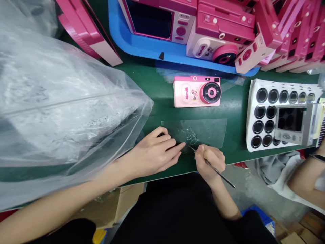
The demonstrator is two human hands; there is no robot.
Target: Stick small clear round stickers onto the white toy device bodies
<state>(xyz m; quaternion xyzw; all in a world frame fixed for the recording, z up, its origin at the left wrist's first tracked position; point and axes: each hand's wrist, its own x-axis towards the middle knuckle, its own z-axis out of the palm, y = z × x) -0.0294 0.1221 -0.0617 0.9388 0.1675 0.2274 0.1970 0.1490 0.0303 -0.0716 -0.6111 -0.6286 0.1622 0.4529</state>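
A thin sheet of clear plastic film (205, 133) lies flat on the green work mat (154, 74), crumpled near its left end. My left hand (157, 150) rests on the film's left edge, fingers extended and touching it. My right hand (210, 162) grips a slim black pointed tool (218, 173), probably tweezers or a pick. Its tip touches the crumpled part of the film. Just beyond the film sits a pink toy camera (197, 91) with a cartoon mouse print and a round black lens.
A large clear plastic bag (58, 101) covers the left of the mat. Further back, a blue tray (142, 47) holds pink camera parts. On the right, a white tray (251, 115) holds black lens rings and a grey camera part. Another person's forearm (304, 179) enters at the right.
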